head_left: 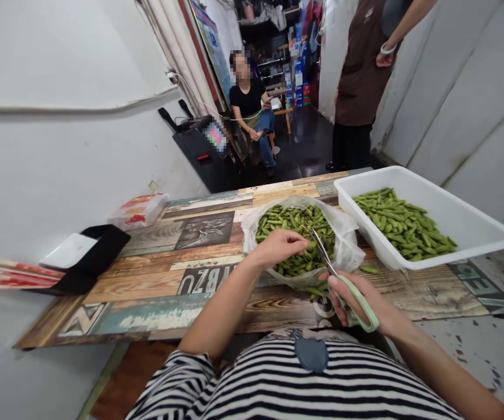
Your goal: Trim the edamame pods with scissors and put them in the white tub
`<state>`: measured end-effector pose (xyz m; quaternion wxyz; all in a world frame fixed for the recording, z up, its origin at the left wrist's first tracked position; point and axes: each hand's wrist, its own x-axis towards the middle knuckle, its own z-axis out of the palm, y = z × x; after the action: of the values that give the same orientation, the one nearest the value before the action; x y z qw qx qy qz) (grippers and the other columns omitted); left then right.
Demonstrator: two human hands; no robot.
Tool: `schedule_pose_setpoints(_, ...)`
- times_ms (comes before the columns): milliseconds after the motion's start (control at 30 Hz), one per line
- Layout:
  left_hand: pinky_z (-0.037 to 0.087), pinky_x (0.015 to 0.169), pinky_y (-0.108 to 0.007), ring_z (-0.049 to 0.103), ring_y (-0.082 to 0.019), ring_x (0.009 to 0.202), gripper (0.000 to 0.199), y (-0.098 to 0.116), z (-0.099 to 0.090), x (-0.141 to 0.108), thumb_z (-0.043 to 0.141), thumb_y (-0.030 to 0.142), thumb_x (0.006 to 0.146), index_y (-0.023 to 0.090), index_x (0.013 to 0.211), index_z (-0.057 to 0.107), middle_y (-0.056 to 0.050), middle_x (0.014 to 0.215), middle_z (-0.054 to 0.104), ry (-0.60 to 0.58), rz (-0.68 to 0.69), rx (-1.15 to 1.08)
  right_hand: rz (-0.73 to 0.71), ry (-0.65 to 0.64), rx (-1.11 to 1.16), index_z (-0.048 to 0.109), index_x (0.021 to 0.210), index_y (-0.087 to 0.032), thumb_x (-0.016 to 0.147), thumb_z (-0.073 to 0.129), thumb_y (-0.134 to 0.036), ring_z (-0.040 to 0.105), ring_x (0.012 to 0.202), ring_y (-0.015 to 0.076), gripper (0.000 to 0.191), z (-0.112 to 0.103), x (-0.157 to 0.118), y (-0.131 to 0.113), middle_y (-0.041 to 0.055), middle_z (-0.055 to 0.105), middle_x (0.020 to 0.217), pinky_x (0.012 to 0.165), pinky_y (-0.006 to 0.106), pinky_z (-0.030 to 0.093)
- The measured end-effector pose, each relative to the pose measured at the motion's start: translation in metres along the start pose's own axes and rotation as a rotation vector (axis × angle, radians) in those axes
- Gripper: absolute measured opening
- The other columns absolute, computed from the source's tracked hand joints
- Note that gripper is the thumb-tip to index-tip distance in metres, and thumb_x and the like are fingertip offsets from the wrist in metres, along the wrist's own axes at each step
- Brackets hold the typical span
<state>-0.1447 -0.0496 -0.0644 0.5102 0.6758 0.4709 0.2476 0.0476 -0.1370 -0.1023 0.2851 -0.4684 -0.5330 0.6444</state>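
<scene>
Over a white plastic bag (348, 236) full of green soybean pods (278, 219), my left hand (280, 245) pinches a single pod (312, 245) between thumb and fingertips. My right hand (357, 297) is wrapped round the pale green handles of a pair of scissors (322, 248). The scissor blades point up and away, slightly parted, right beside the pinched pod. To the right stands a white plastic tub (466, 227) with more pods (401, 224) heaped in its left part. One loose pod (368, 269) lies on the table between bag and tub.
The table (147, 309) has a patchwork wood pattern. At its left are a black holder (98, 251) with chopsticks (20, 274) and a plastic packet (140, 210). Beyond the table, one person (247, 102) sits and another in a brown apron (361, 64) stands. White walls flank both sides.
</scene>
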Motion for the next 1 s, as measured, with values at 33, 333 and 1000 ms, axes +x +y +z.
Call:
schedule_pose_setpoints(33,0.039,0.058,-0.02,0.049,-0.008,0.057,0.018,-0.002,0.001,0.001,0.061,0.026,0.074,0.01,0.071,0.068,0.0,0.058,0.06,0.014,-0.01,-0.039,0.02,0.018,0.009,0.054,0.086,-0.018,0.08,0.049,-0.061,0.047,0.038,0.0085,0.044,0.001,0.001,0.001,-0.0063,0.048,0.054,0.036,0.021,0.039)
schedule_pose_setpoints(333,0.039,0.056,-0.018,0.048,-0.004,0.057,0.026,-0.016,0.017,0.006,0.074,0.024,0.06,0.01,0.08,0.064,0.001,0.068,0.06,0.239,-0.03,-0.492,0.049,0.083,0.088,0.053,0.093,-0.018,0.074,0.053,-0.066,0.046,0.039,0.0092,0.051,0.006,0.002,0.001,-0.0069,0.048,0.054,0.037,0.023,0.042)
schedule_pose_setpoints(1000,0.039,0.051,-0.02,0.052,-0.007,0.05,0.03,-0.017,0.02,-0.007,0.072,0.034,0.065,0.008,0.079,0.067,0.0,0.056,0.062,0.091,-0.073,-0.394,-0.075,-0.027,-0.266,0.053,0.1,-0.018,0.088,0.041,-0.057,0.047,0.05,0.0105,0.042,-0.007,-0.006,-0.006,-0.0046,0.046,0.055,0.048,0.022,0.039)
